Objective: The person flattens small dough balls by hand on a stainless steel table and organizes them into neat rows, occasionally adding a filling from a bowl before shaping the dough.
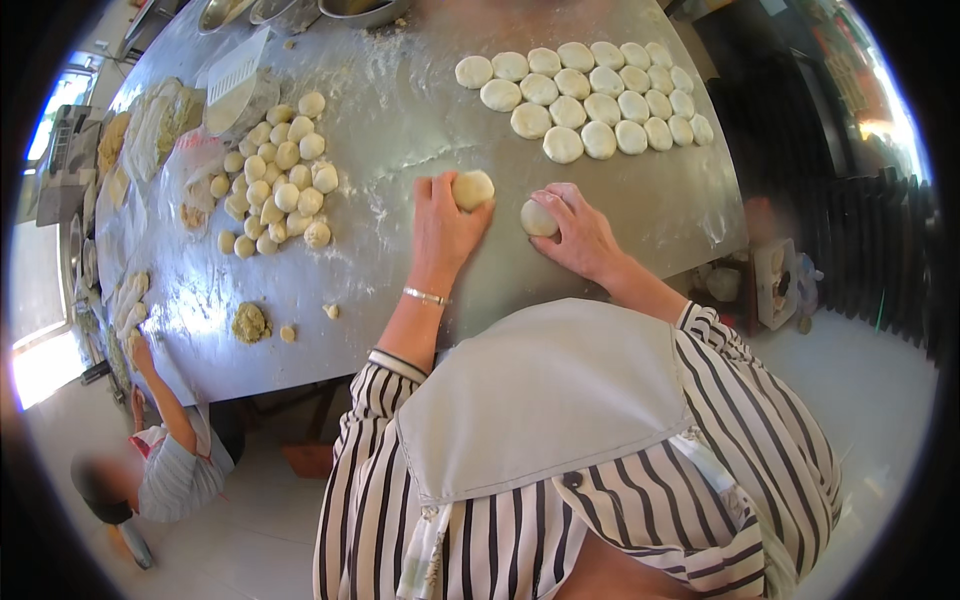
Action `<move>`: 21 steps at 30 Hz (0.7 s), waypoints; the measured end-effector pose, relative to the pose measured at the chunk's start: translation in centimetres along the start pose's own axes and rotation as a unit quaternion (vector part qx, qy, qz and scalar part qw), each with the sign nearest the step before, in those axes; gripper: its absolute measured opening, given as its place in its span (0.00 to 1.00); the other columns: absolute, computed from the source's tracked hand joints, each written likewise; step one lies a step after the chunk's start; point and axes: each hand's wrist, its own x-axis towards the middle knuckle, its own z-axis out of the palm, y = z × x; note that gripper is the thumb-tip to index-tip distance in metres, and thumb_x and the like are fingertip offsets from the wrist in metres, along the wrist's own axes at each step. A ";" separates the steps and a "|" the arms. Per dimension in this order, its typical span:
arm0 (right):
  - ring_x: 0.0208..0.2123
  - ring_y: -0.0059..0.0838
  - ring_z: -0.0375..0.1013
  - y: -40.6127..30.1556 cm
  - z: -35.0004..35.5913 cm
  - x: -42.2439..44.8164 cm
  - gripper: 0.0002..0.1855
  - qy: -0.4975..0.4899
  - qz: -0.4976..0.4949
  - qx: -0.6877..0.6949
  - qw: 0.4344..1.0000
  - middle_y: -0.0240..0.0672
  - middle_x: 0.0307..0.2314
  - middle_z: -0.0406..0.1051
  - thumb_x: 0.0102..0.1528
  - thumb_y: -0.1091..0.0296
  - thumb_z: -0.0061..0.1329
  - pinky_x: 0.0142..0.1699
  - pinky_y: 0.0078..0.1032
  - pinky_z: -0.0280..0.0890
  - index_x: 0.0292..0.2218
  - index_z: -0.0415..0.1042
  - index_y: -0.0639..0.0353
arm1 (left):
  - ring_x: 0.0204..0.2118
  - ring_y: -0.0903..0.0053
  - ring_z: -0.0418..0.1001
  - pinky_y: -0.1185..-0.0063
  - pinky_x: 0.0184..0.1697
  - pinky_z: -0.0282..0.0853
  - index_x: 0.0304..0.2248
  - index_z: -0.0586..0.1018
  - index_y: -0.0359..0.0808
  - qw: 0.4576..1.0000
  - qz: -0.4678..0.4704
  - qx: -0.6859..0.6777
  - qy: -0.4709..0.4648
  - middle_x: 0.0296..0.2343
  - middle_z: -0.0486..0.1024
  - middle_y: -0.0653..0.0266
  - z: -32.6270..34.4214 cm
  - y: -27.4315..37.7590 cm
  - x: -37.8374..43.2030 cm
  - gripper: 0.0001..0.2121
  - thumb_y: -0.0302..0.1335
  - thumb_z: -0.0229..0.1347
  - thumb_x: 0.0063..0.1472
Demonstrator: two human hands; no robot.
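My left hand [448, 221] is curled around a ball of dough [473, 190] on the metal table [495, 292]. To its right, my right hand [574, 229] cups another dough ball [538, 218], fingers over its top and thumb below. Beyond my hands, at the back right, flattened dough rounds [602, 109] lie in close rows. A heap of small dough balls [286, 197] lies left of my left hand. Nearer the left front are a lump of yellowish filling or dough [250, 323] and small dough scraps [331, 310].
At the far left another person [176, 465] handles dough at the table's edge. A white slotted scraper or basket [238, 67], plastic bags [193, 169] and metal bowls [365, 11] stand at the back left. A white container [775, 285] is beyond the right edge.
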 end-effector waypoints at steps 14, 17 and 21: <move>0.40 0.35 0.76 2.6 1.9 4.3 0.23 0.110 -0.034 -0.038 0.993 0.31 0.45 0.69 0.51 0.68 0.64 0.38 0.33 0.75 0.46 0.70 0.49 | 0.33 0.79 0.75 0.82 0.34 0.77 0.50 0.76 0.34 0.983 -0.037 -0.180 0.021 0.43 0.71 0.61 5.0 0.2 7.0 0.25 0.20 0.70 0.52; 0.39 0.34 0.77 2.9 2.3 5.5 0.18 0.177 -0.038 -0.059 0.982 0.29 0.42 0.70 0.50 0.70 0.65 0.37 0.31 0.74 0.42 0.73 0.50 | 0.33 0.79 0.75 0.82 0.33 0.77 0.50 0.76 0.34 0.979 -0.028 -0.199 0.040 0.42 0.72 0.63 5.1 0.1 7.2 0.25 0.20 0.70 0.53; 0.36 0.33 0.76 2.4 2.1 6.1 0.13 0.203 -0.062 -0.069 0.975 0.29 0.38 0.70 0.51 0.70 0.63 0.35 0.30 0.73 0.36 0.72 0.50 | 0.30 0.81 0.74 0.82 0.32 0.75 0.50 0.78 0.36 0.982 -0.023 -0.184 0.021 0.40 0.72 0.65 4.5 0.2 7.2 0.24 0.20 0.69 0.53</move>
